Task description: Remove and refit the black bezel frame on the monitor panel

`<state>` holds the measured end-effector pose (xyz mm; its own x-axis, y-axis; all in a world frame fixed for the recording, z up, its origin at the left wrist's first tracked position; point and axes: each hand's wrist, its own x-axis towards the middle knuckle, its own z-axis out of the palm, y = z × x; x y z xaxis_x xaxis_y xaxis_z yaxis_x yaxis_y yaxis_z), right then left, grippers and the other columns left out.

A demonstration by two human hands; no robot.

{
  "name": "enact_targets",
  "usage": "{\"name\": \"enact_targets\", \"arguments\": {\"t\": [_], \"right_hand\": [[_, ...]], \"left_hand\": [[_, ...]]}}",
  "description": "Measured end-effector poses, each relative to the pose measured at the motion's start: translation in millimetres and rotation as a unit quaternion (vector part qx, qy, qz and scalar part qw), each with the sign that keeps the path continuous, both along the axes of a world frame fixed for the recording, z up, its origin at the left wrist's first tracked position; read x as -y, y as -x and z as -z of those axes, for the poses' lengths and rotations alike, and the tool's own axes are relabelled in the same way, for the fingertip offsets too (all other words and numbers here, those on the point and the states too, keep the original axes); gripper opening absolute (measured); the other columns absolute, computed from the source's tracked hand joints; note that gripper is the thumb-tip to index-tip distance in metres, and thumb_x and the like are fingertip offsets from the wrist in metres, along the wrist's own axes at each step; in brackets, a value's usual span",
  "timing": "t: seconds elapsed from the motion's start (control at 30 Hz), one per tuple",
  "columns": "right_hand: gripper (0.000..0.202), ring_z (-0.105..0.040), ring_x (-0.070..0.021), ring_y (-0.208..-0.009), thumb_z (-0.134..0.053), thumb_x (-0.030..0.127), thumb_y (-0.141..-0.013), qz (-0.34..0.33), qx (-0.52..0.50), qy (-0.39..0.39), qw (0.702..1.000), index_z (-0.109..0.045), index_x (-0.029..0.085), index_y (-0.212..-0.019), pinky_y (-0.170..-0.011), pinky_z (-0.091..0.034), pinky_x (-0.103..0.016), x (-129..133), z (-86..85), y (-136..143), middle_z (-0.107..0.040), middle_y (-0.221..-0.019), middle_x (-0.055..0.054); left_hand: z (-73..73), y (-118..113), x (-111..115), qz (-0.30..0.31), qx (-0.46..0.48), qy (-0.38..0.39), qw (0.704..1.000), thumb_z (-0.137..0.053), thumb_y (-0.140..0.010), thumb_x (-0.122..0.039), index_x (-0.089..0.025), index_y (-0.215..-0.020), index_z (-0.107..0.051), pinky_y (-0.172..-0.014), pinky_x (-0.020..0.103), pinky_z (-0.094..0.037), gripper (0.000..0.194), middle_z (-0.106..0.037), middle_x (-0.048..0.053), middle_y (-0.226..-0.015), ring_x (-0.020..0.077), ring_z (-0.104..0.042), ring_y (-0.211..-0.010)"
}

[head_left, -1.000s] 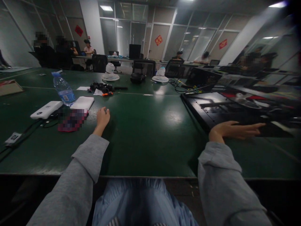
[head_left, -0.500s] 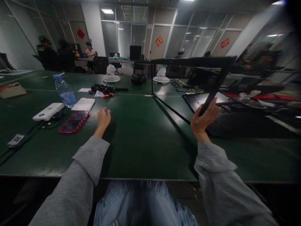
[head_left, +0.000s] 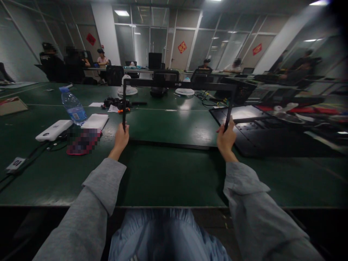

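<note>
Head view | left hand (head_left: 121,140): fingers curled around the left side of a thin black frame (head_left: 174,145) | right hand (head_left: 227,140): fingers curled around its right side | frame: up on edge between both hands, over the green table (head_left: 174,177); cannot tell if its bottom touches | black panel (head_left: 269,143): near right hand

A white column (head_left: 104,34) stands beside glass partitions (head_left: 140,41). Ceiling lights (head_left: 121,13) glow above red diamond-shaped decorations (head_left: 182,47) (three in all).

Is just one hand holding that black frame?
No, the left hand and the right hand grip opposite sides of the black frame.
</note>
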<state>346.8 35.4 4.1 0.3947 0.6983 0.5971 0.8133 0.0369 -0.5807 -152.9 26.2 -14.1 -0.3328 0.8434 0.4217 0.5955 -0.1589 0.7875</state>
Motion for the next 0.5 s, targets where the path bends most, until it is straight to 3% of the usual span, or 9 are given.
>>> {"name": "enact_targets", "arguments": {"t": [0.13, 0.2, 0.33, 0.4, 0.5], "right_hand": [[0.078, -0.069, -0.0413, -0.114, -0.056, 0.039, -0.091, -0.016, -0.011, 0.055, 0.998, -0.036, 0.005, -0.158, -0.108, -0.049, -0.060, -16, 15.0, -13, -0.072, -0.116, -0.025], [0.080, -0.070, -0.0386, -0.111, -0.060, 0.033, -0.083, -0.073, -0.029, 0.086, 0.993, -0.037, 0.004, -0.154, -0.107, -0.051, -0.058, -26, 24.6, -21, -0.073, -0.113, -0.023], [0.075, -0.072, -0.0285, -0.111, -0.058, 0.027, -0.078, -0.208, -0.079, 0.111, 0.969, -0.040, 0.016, -0.149, -0.104, -0.056, -0.051, -40, 40.2, -31, -0.072, -0.121, -0.016], [0.071, -0.071, -0.0278, -0.118, -0.056, 0.025, -0.078, -0.216, -0.079, 0.111, 0.967, -0.045, 0.018, -0.147, -0.109, -0.054, -0.051, -43, 44.3, -34, -0.070, -0.129, -0.016], [0.062, -0.066, -0.0324, -0.130, -0.056, 0.023, -0.080, -0.170, -0.038, 0.122, 0.977, -0.055, 0.017, -0.142, -0.116, -0.049, -0.055, -42, 47.0, -39, -0.069, -0.134, -0.019]], "left_hand": [[3.6, 5, -4, -0.028, 0.003, 0.070, 0.997, -0.046, -0.103, -0.026, -0.016, -0.120, -0.065, -0.102, 0.043, -0.053, 0.028, -0.075, 0.016, -0.118, 0.0278, -0.072, -0.110], [6.0, 8, -6, -0.048, 0.002, 0.100, 0.994, -0.051, -0.101, -0.027, -0.016, -0.115, -0.069, -0.101, 0.043, -0.053, 0.025, -0.076, 0.016, -0.114, 0.0291, -0.072, -0.111], [7.2, 11, -5, -0.060, 0.004, 0.112, 0.992, -0.056, -0.097, -0.029, -0.016, -0.117, -0.072, -0.095, 0.038, -0.054, 0.028, -0.077, 0.015, -0.113, 0.0278, -0.072, -0.109], [4.4, 10, -2, -0.060, -0.022, 0.126, 0.990, -0.056, -0.097, -0.030, -0.015, -0.117, -0.074, -0.093, 0.038, -0.054, 0.031, -0.078, 0.016, -0.113, 0.0285, -0.072, -0.109], [-2.1, 8, 4, -0.043, -0.100, 0.151, 0.983, -0.054, -0.098, -0.034, -0.015, -0.109, -0.077, -0.093, 0.039, -0.053, 0.032, -0.078, 0.017, -0.110, 0.0305, -0.072, -0.107]]}}
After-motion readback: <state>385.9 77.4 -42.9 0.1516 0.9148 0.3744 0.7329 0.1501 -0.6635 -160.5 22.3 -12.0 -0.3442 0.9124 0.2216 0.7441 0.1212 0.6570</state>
